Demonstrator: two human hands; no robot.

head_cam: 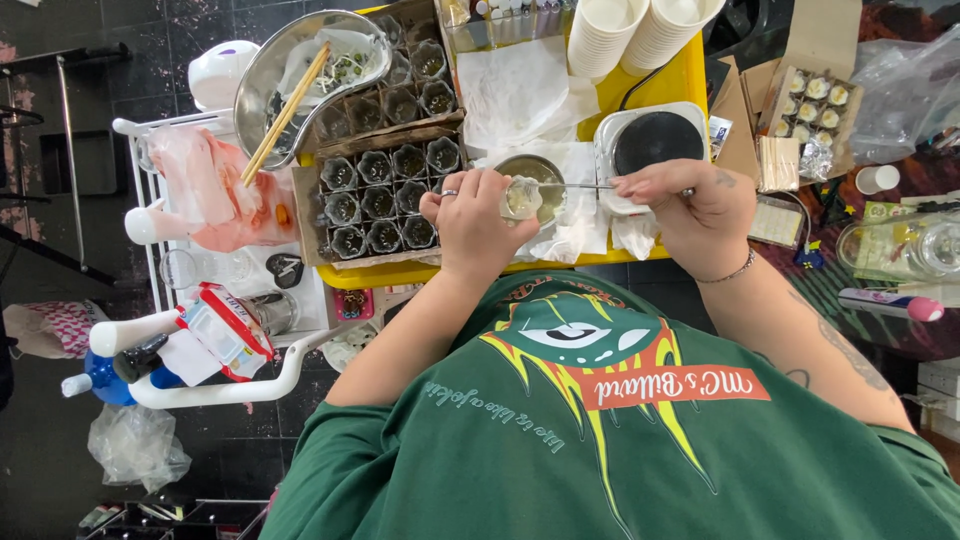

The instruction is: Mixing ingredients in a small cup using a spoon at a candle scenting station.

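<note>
A yellow worktop [680,75] is seen from above, and it is crowded with things. Near its left edge a cardboard tray [385,195] is set, filled with rows of small dark shells. A big metal bowl [300,75] is leaned over the tray's far left corner, and a pair of wooden chopsticks [285,115] is laid across it. Two stacks of white paper cups [640,30] are stood at the far edge. A small round electric hotplate [655,140] is placed toward the right side, on white paper.

At the near edge, in the middle, a small shell [522,198] is gripped in the closed fingers of the left hand [470,220]. It is held just above a little metal cup [540,170] on the paper. A thin metal pick [585,186] is pinched in the right hand [690,205], and its tip is pointed into the shell.

It looks as if the inside of the shell is being picked out. For this to be done well, the shell should be kept still and its open side turned toward the pick. The pick should be moved slowly and gently, so the soft part is not torn. The shell should be kept over the cup, so that drips are caught there and not spilled on the paper.
</note>
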